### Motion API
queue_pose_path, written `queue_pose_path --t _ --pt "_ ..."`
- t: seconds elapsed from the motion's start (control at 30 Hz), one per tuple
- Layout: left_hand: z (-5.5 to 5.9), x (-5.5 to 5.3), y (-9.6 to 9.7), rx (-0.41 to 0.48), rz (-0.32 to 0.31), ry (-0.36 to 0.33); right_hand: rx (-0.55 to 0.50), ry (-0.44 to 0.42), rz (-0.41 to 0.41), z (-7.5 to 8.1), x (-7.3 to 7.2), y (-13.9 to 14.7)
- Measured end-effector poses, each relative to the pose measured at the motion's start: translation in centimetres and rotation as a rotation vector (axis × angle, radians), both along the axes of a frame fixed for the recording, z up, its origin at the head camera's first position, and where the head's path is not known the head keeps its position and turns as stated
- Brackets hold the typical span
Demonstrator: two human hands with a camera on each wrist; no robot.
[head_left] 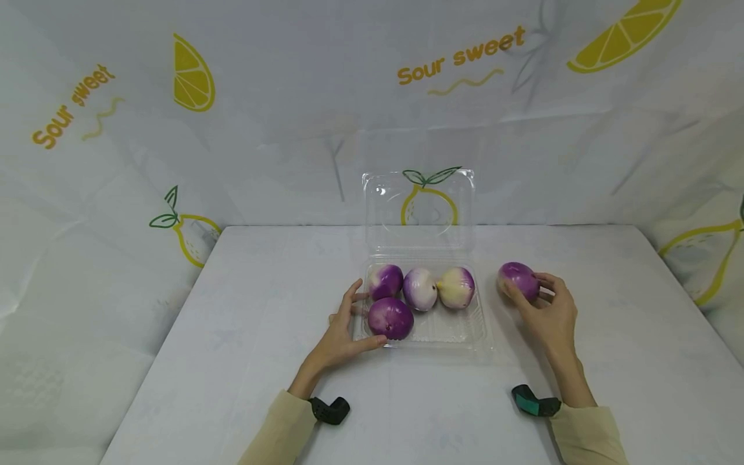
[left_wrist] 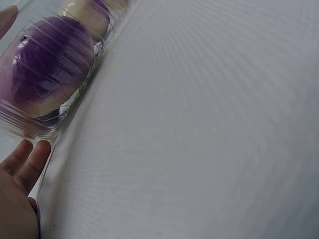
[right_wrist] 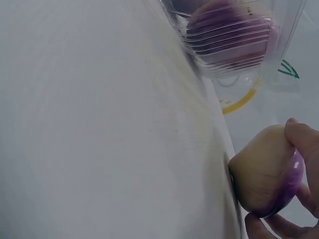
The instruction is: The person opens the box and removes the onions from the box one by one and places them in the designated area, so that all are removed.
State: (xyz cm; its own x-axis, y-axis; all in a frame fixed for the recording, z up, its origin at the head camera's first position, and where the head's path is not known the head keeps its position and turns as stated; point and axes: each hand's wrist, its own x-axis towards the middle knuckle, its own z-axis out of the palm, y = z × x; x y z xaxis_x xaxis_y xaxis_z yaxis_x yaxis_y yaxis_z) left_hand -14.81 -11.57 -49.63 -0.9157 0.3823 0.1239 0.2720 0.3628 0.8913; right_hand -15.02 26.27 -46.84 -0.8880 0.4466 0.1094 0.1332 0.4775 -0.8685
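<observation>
A purple-and-white turnip (head_left: 519,281), with a cream-coloured tapering end in the right wrist view, is held between the thumb and fingers of my right hand (head_left: 549,316). It is to the right of a clear plastic clamshell box (head_left: 442,332), apart from it, at or just over the table. Several similar turnips lie inside the box, among them a deep purple one (head_left: 391,318) at front left and a pale one (head_left: 456,287) at back right. My left hand (head_left: 341,336) spreads its fingers along the box's left side, the thumb at the front-left edge.
The box's transparent lid (head_left: 418,213) stands raised at the back. Pale cloth covers the table (head_left: 261,310), and a lemon-printed sheet (head_left: 290,97) hangs behind it and at both sides. Each wrist wears a dark device, such as the right wrist camera (head_left: 535,402).
</observation>
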Motion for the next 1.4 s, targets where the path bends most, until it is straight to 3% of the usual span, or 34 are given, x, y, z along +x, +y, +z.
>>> queue_pose_path --t 0.17,0.3,0.67,1.2,1.4 --pt "-0.1 -0.03 -0.03 -0.006 0.001 0.011 -0.016 -0.097 0.014 0.28 0.16 0.22" --pt "-0.01 0.01 0.01 -0.009 0.002 0.001 0.01 -0.127 0.032 0.36 0.19 0.42" --pt "-0.04 -0.01 0.01 -0.005 -0.003 0.013 0.015 -0.05 0.04 -0.24 0.01 0.42" --pt "0.18 0.0 -0.04 0.002 -0.011 0.019 0.023 -0.029 0.062 0.07 0.22 0.41" --pt "0.35 0.08 -0.06 0.019 -0.021 0.017 0.069 -0.035 0.05 0.36 0.41 0.36"
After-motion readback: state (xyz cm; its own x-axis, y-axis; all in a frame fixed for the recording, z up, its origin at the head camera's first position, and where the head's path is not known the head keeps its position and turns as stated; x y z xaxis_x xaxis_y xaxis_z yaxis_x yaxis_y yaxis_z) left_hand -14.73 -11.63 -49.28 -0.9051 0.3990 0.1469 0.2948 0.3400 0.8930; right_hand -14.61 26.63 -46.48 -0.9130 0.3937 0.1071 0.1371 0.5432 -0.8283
